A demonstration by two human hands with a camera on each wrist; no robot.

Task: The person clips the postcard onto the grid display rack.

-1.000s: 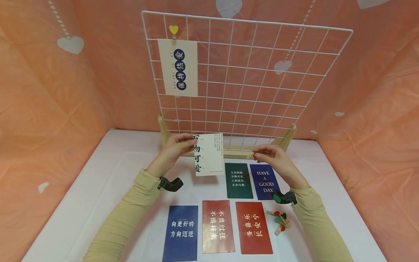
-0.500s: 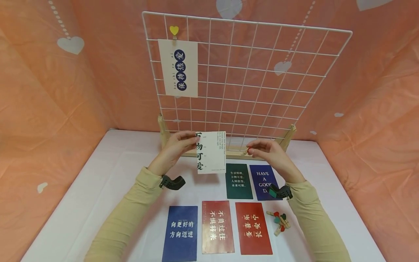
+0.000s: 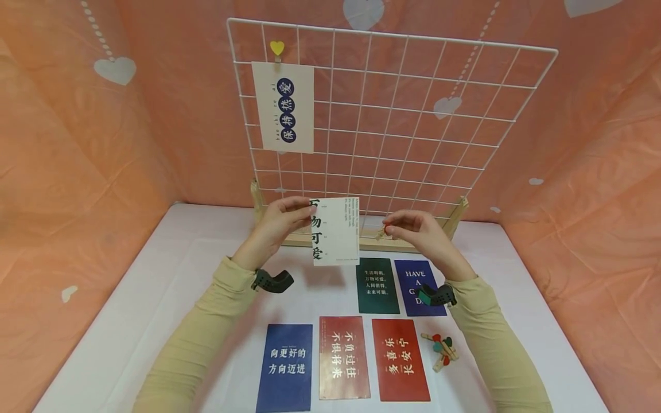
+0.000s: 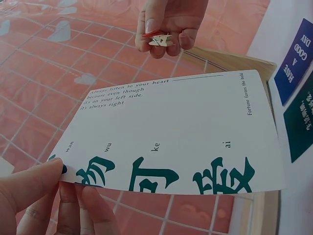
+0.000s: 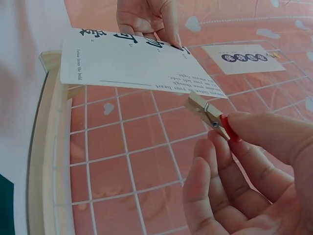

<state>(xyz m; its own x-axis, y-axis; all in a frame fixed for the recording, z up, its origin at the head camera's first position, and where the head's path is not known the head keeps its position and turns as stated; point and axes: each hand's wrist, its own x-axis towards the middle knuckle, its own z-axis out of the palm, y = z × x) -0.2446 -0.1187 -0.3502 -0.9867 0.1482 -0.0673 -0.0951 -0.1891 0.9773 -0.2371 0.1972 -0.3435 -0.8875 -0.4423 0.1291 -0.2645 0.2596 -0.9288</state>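
My left hand (image 3: 281,225) pinches a white card (image 3: 337,235) with dark green characters by its upper left edge, thumb on the printed face. The card is off the table, in front of the lower part of the white wire grid (image 3: 384,103). Between thumb and fingers of my right hand (image 3: 419,229) is a small wooden clothespin (image 5: 208,112) with a red piece on one end. Its other end points toward the card, and a gap shows between them in the head view. Another white card (image 3: 302,109) hangs at the grid's upper left under a yellow heart clothespin (image 3: 277,48).
On the table lie a green card (image 3: 377,301), a dark blue card (image 3: 408,267), a blue card (image 3: 284,390) and two red cards (image 3: 344,390). Several clothespins (image 3: 441,350) are piled at the right. The grid stands in a wooden base (image 3: 372,245).
The left hand has raised the white card slightly and shifted it right. The right hand has moved left and a little up with the clothespin, closer to the card.
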